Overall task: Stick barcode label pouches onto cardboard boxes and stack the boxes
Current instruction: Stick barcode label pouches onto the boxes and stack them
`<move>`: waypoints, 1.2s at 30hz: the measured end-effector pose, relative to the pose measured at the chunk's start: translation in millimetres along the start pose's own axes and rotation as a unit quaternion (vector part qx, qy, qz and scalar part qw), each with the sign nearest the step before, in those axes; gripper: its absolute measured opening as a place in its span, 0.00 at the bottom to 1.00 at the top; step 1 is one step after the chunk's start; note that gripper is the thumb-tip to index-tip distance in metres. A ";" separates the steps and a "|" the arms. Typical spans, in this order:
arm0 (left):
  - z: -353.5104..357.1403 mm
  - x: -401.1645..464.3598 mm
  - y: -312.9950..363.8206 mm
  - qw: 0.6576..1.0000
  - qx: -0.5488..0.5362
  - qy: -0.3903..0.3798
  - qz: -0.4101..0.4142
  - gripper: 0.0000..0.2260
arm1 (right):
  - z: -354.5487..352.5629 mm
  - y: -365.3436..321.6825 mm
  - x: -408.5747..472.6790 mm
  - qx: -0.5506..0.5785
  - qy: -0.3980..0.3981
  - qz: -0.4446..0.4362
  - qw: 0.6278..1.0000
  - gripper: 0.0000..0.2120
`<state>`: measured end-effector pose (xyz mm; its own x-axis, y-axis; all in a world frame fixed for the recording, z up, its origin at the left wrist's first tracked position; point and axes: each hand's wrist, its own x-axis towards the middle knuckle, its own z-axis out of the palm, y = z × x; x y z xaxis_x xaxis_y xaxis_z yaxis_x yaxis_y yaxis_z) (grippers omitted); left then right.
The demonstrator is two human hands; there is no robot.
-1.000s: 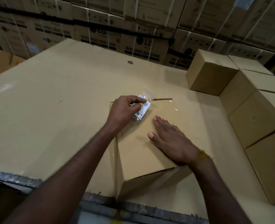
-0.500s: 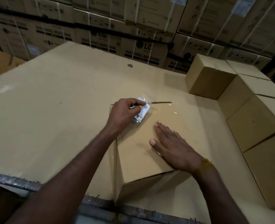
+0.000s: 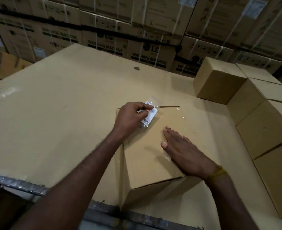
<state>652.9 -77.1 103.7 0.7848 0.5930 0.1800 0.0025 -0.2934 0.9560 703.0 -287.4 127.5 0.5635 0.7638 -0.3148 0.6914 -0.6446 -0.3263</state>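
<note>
I am pinching the barcode label pouch (image 3: 149, 114) between the thumb and curled fingers of my left hand (image 3: 131, 119), holding it just over the far left corner of the cardboard box (image 3: 151, 146) that is sitting in front of me on the big cardboard sheet (image 3: 54, 113). The pouch's long axis is running from the far edge of the box back toward me, slanting slightly leftward as it comes nearer, with its clear flap poking out past my fingertips at the far end; I cannot tell whether its underside is touching the box top yet. My right hand (image 3: 185, 153) is lying flat with straight fingers on the box top, holding nothing, nearer the near right corner and well apart from the pouch, so the left hand is the one that is closer to the sticking spot. From my grip the bare box top is lying down and to the right, which, I judge, is where the pouch is needing to be laid and smoothed. The box itself is closed, so I am seeing nothing of what is in it. Along the right edge of the sheet a row of plain boxes (image 3: 261, 130) is standing side by side, also closed, and beyond the far edge printed washing machine cartons (image 3: 147, 52) are stacked up like a wall
</note>
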 end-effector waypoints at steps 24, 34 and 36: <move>0.1 -2.2 0.6 1.000 0.007 -0.006 0.000 0.12 | -41.8 43.3 47.0 -0.086 0.171 0.191 0.963 0.34; 0.3 -1.6 -1.1 1.000 -0.014 -0.004 -0.003 0.12 | -13.1 37.8 29.2 -0.077 0.135 0.114 0.981 0.29; -2.2 -5.8 2.8 0.999 -0.042 0.014 -0.002 0.12 | -20.6 55.3 21.9 -0.035 0.192 0.172 0.966 0.31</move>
<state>647.0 -79.8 105.8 0.7673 0.6151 0.1813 -0.0474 -0.2275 0.9726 762.9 -305.6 120.9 0.8816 0.4706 -0.0364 0.4556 -0.8685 -0.1955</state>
